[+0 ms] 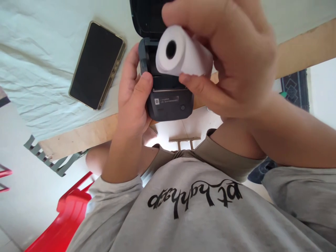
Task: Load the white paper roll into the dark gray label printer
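My left hand (135,92) grips a small dark portable printer (170,110) by its left side, thumb over the edge. The printer's black lid (148,19) is swung up, and part of the paper bay shows below it. My right hand (236,59) is closed around a white paper roll (189,52), fingers above and thumb below. The roll is tilted in front of the bay, its round end with a dark core hole turned toward me. Whether it touches the printer I cannot tell. A torn paper edge shows by the right thumb.
A smartphone (97,64) with a dark screen lies left of the printer on a pale, wrinkled cloth (52,45). The table's wooden edge (78,136) runs below. A red plastic chair (70,210) stands on the floor at the lower left.
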`<action>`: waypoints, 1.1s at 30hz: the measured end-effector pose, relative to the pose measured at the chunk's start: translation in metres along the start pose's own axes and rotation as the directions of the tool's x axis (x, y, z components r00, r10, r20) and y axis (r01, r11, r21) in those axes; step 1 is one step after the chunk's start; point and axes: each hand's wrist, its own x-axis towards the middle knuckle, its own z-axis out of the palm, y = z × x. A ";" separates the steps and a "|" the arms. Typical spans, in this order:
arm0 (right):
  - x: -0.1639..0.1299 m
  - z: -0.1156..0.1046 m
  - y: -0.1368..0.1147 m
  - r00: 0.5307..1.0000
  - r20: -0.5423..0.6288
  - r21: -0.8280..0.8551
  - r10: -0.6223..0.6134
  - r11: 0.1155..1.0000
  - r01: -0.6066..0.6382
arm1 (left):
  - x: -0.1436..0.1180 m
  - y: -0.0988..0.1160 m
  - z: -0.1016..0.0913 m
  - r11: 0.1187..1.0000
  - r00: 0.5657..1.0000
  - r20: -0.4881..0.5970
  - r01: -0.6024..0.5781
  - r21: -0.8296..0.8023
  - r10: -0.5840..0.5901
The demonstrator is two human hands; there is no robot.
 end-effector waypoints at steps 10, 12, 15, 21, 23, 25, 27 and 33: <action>0.012 0.011 0.003 0.993 0.093 -0.622 0.075 0.783 -0.001 | -0.004 0.004 0.003 0.999 1.000 0.015 0.004 0.041 -0.005; 0.011 0.009 0.002 0.997 0.058 -0.592 0.056 0.806 -0.011 | -0.006 0.003 0.005 1.000 1.000 -0.006 0.016 0.025 -0.016; 0.008 0.009 0.002 0.998 0.055 -0.539 0.041 0.842 -0.005 | -0.008 0.002 0.008 0.999 0.997 -0.058 0.041 -0.020 -0.042; 0.007 0.014 0.010 0.993 0.092 -0.516 0.070 0.857 -0.012 | -0.009 0.003 0.013 0.999 0.998 -0.054 0.037 -0.025 -0.039; 0.008 0.014 0.011 0.995 0.082 -0.543 0.049 0.840 0.004 | -0.008 0.003 0.013 0.999 0.997 -0.061 0.036 -0.038 -0.038; 0.009 0.014 0.010 0.994 0.092 -0.571 0.054 0.821 0.008 | -0.008 0.003 0.012 0.997 0.997 -0.069 0.037 -0.071 -0.042; 0.009 0.013 0.007 0.991 0.115 -0.619 0.074 0.785 0.013 | -0.008 0.003 0.011 0.994 0.997 -0.060 0.043 -0.101 -0.049; 0.001 0.019 -0.004 0.998 0.043 -0.686 -0.048 0.725 0.064 | -0.007 0.009 0.011 0.987 0.994 -0.013 0.105 -0.125 -0.107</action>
